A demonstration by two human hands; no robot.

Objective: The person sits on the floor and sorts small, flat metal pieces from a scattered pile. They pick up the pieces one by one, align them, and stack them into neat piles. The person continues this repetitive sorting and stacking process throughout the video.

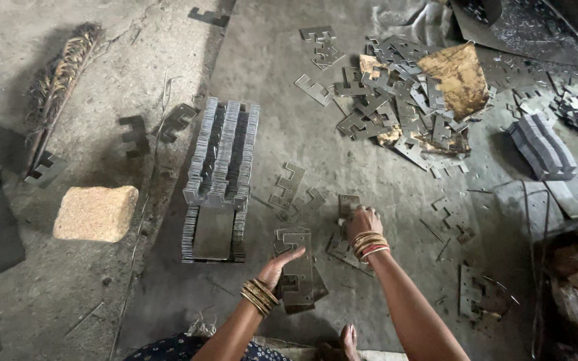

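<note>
Notched steel plates (297, 267) lie stacked on the concrete floor (269, 100) at six o'clock, the left hand (279, 264) resting open-fingered on them. At five o'clock, the right hand (362, 222) pinches another flat plate (348, 204). Upright stacked plates (222, 160) stand at nine o'clock.

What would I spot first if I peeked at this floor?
Probably the tall neat stack of notched metal plates standing on edge in the middle of the grey floor. Behind it to the right lies a messy heap of loose plates around torn brown cardboard. Near the bottom, the left hand rests on a small flat pile of plates while the right hand picks at another plate.
</note>
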